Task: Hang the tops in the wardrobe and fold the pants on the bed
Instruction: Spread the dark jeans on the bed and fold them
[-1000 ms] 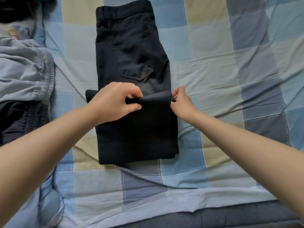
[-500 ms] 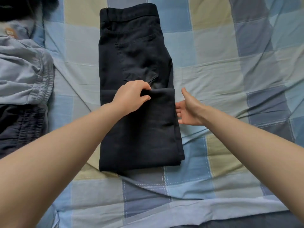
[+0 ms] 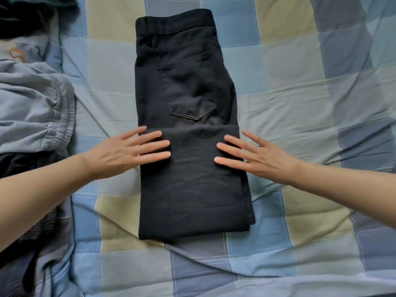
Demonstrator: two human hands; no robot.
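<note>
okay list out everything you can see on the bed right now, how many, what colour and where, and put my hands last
black pants: one, black, middle of the bed, leg end folded up over the near half, waistband at the far end, back pocket showing.
bedsheet: one, checked in blue, grey and beige, wrinkled, under everything.
grey garment: one, light grey with a gathered elastic edge, left side.
dark garment: one, dark with thin stripes, left edge, partly under the grey one and the left forearm.
dark clothing: a dark heap, count unclear, far left corner.
left hand: one, fingers straight and spread, flat on the left edge of the folded pants.
right hand: one, fingers straight and spread, flat on the right edge of the folded pants.
</note>
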